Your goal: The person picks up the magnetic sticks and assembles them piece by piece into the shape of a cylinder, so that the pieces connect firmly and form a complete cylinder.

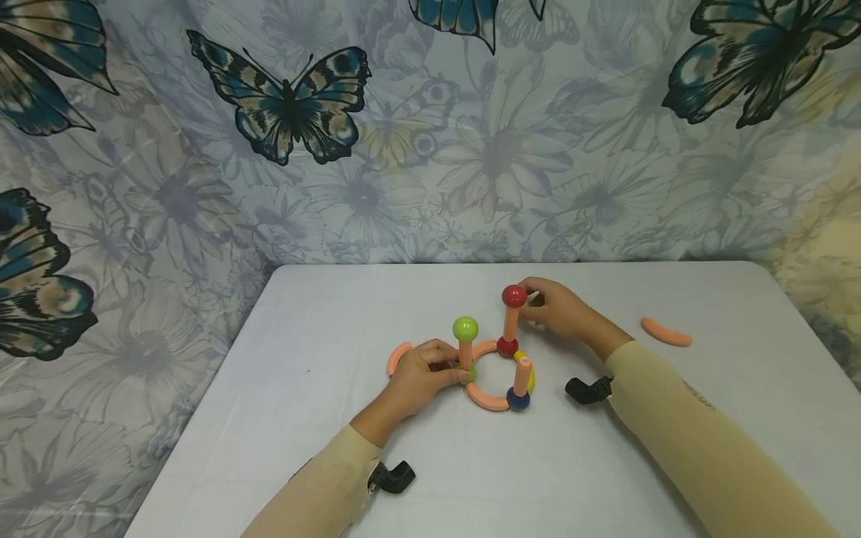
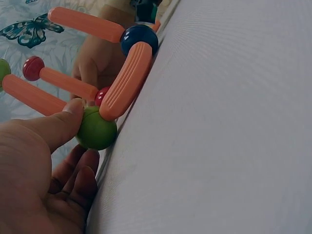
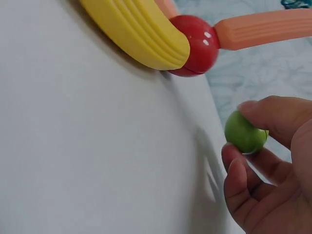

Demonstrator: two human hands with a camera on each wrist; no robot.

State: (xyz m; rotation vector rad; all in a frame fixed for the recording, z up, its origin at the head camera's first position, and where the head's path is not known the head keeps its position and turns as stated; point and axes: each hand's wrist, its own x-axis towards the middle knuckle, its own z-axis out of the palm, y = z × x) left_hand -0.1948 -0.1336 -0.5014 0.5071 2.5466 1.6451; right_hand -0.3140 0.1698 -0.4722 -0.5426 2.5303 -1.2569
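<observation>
A ring of curved orange sticks (image 1: 487,401) and yellow ones (image 3: 139,36), joined at coloured balls, lies on the table. My left hand (image 1: 420,377) pinches the lower green ball (image 2: 97,129) at the ring's left side. From that ball an orange stick rises to a green ball (image 1: 466,329) on top. My right hand (image 3: 273,161) holds a loose green ball (image 3: 245,132) between thumb and fingers, close behind the upright with a red top ball (image 1: 514,296). That upright stands on a lower red ball (image 1: 507,347). A bare-topped upright stick (image 1: 522,376) stands on the blue ball (image 1: 518,400).
One curved orange stick (image 1: 666,332) lies apart at the right of the white table (image 1: 269,448). Another orange piece (image 1: 398,359) shows behind my left hand. Butterfly-patterned cloth (image 1: 498,149) hangs past the table's far edge.
</observation>
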